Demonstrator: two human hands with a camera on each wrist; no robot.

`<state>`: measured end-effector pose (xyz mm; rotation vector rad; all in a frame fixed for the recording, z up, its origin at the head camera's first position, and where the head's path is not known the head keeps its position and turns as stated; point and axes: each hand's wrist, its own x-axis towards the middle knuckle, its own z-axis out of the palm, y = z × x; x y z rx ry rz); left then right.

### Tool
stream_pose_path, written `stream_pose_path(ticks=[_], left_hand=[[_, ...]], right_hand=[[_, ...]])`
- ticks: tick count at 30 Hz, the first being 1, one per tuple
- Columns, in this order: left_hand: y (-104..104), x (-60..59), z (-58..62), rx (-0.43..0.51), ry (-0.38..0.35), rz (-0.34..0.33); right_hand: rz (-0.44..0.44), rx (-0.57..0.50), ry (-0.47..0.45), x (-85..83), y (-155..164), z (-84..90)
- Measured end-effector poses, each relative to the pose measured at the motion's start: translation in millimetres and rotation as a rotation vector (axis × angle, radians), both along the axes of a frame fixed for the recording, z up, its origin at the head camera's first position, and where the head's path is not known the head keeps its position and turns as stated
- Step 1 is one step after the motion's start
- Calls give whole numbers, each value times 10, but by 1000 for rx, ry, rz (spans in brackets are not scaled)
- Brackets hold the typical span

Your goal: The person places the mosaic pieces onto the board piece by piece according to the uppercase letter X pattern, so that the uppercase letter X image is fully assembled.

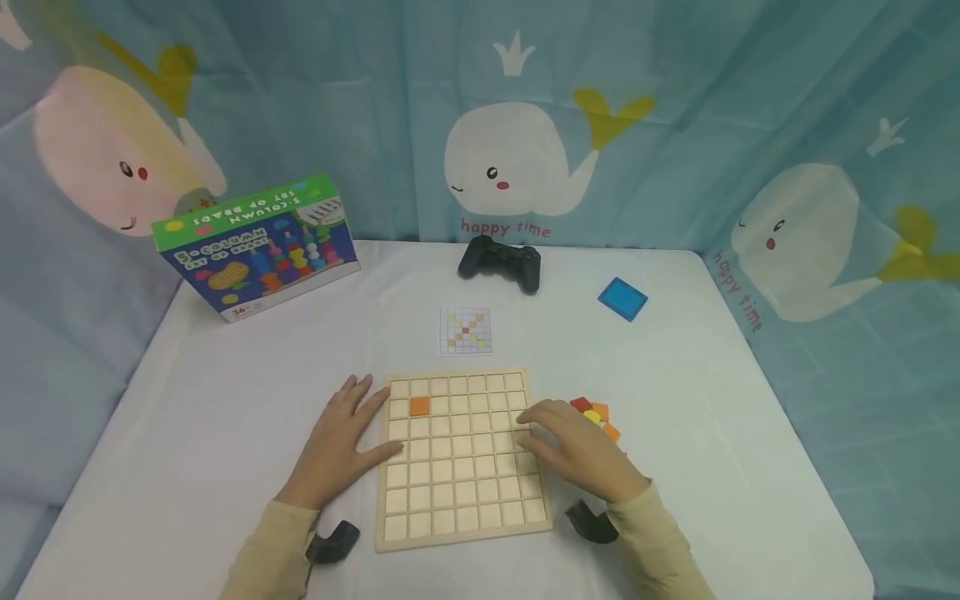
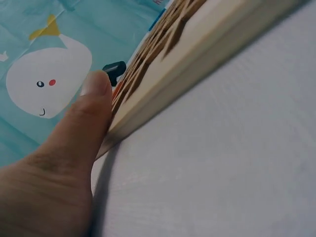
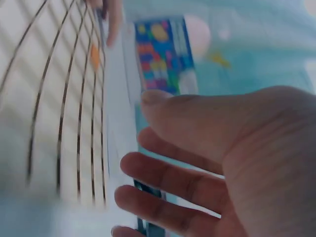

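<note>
Far left on the white table (image 1: 225, 392), a colourful toy box (image 1: 258, 243) is seen standing near the back edge, just in front of the whale-printed curtain (image 1: 525, 158). Next, the left hand (image 1: 341, 442) is laid flat on the table, fingers spread and straight, thumb pressed against the left edge of the wooden grid board (image 1: 459, 457); in the left wrist view that thumb (image 2: 81, 123) is shown touching the board's side, and nothing is gripped. The board is placed in the middle of the near half of the table, between the two hands. One orange tile (image 1: 419, 406) is seated in a cell near the board's top left corner. Behind the board, a small pattern card (image 1: 466, 331) is laid flat, and further back a black game controller (image 1: 501, 262) is rested. The right hand (image 1: 577, 450) is held over the board's right edge, fingers loosely spread and relaxed, nothing pinched; the right wrist view is blurred, but parted fingers (image 3: 173, 177) can be made out. Just beyond that hand, a small heap of coloured tiles (image 1: 596, 414) is seen on the table beside the board. Well apart, towards the back right, a blue square (image 1: 622, 298) is lying alone.
</note>
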<state>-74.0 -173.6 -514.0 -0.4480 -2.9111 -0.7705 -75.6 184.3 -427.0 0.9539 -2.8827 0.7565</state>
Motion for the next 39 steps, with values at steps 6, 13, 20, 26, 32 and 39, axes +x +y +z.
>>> stream_pose_path(ticks=[6, 13, 20, 26, 32, 39], left_hand=[[-95, 71, 15, 9, 9, 11], [-79, 64, 32, -3, 30, -5], [-47, 28, 32, -2, 35, -2], [2, -8, 15, 2, 34, -11], [19, -18, 7, -8, 52, -9], [30, -22, 14, -15, 50, -22]], right_hand=[[-258, 28, 110, 340, 487, -142], [-522, 105, 15, 583, 738, -233], [-542, 130, -113, 605, 804, -293], [-541, 151, -66, 584, 843, -311], [-560, 172, -68, 593, 844, -336], [-560, 160, -42, 633, 840, -373]])
